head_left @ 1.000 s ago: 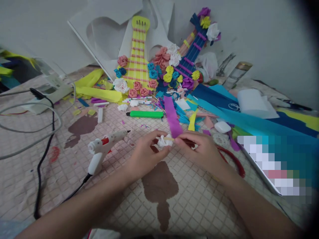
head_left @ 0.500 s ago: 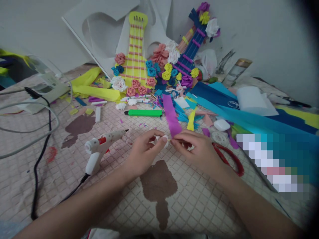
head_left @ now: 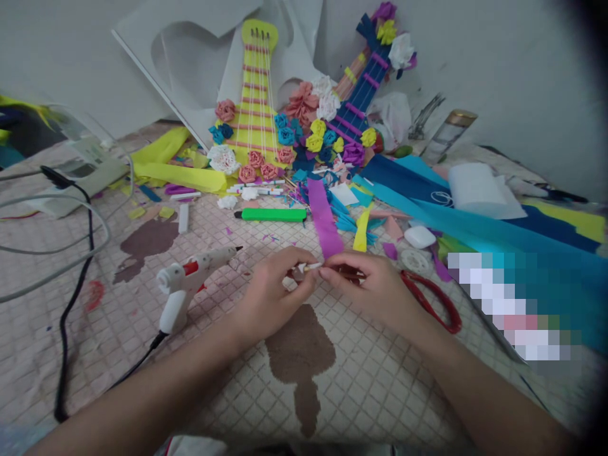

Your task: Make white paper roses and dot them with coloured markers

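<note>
My left hand [head_left: 280, 285] pinches a small white paper piece [head_left: 311, 267] between thumb and fingertips. Right beside it, my right hand [head_left: 368, 278] has its fingers closed on a thin brown stick [head_left: 350, 273], partly hidden behind the fingers. The fingertips of both hands almost meet over the table, at the lower end of a purple paper strip [head_left: 325, 218]. Red-handled scissors [head_left: 439, 310] lie by my right wrist. To the left of my left hand stands a white glue gun [head_left: 183, 282] with a black cord.
Behind the hands are a green cutter [head_left: 273, 215], a yellow paper guitar [head_left: 256, 120] and a blue one [head_left: 358, 104] with paper flowers. Blue crepe paper [head_left: 427, 212] and a white roll [head_left: 477, 190] lie at the right. Cables [head_left: 90, 221] run along the left.
The white piece between my fingers now looks narrower and more turned, with less of it showing. My left fingertips have shifted slightly. The whole view has moved a little.
</note>
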`<state>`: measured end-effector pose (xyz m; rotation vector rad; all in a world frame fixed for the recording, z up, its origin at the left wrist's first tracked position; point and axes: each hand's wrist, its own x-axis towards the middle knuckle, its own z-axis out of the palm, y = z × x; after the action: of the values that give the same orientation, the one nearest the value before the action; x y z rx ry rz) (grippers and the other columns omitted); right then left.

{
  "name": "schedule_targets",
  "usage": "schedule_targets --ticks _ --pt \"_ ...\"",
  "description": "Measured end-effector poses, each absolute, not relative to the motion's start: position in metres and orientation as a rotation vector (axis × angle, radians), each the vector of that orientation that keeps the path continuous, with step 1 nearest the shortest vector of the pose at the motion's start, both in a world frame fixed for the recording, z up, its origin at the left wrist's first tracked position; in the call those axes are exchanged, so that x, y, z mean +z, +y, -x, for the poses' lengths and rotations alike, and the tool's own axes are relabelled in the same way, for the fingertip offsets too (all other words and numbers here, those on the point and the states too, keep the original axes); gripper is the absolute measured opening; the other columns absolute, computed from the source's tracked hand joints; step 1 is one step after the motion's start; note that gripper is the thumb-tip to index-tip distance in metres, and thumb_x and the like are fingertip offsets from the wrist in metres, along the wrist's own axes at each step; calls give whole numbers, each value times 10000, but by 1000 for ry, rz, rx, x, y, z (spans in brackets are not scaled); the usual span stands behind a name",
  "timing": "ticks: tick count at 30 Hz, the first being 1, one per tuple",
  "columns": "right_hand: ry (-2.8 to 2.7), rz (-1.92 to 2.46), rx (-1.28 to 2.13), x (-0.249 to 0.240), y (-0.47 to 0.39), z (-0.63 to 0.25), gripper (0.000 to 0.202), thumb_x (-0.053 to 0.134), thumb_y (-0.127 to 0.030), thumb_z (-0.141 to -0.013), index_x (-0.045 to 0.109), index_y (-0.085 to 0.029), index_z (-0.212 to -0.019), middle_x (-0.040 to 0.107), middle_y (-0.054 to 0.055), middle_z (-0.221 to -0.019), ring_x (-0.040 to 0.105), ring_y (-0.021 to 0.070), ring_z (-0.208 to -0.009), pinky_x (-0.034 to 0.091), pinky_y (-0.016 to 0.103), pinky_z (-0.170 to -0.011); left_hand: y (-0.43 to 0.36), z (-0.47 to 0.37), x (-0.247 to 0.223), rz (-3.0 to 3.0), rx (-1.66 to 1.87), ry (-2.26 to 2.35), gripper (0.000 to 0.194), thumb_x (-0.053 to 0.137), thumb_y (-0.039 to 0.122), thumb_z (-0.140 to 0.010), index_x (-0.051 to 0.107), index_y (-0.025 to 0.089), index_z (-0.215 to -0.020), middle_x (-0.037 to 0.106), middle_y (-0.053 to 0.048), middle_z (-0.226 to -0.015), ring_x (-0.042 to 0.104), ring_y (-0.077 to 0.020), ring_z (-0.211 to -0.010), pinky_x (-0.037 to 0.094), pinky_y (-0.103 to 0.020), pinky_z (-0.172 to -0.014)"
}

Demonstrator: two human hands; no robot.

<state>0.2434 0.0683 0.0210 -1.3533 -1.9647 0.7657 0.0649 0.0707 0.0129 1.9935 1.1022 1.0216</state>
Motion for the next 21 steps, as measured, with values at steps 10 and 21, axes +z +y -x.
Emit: schedule_targets --ticks 10,21 --pt "-1815 1425 876 23 66 -242 172 603 -356 -786 644 -195 -745 659 8 -713 585 140 -645 456 254 -584 70 -66 12 -2045 1051 1119 112 526 200 -842 608 153 -901 640 -5 -767 514 -87 -617 408 -206 -578" --pt "-1797 1375 866 21 66 -242 160 607 -346 -784 661 -196 -765 673 8 -730 586 128 -649 454 235 -575 69 -66 11 -2040 1029 1218 133 539 261 -835 620 156 -848 556 23 -626 444 -82 -538 366 -212 -532"
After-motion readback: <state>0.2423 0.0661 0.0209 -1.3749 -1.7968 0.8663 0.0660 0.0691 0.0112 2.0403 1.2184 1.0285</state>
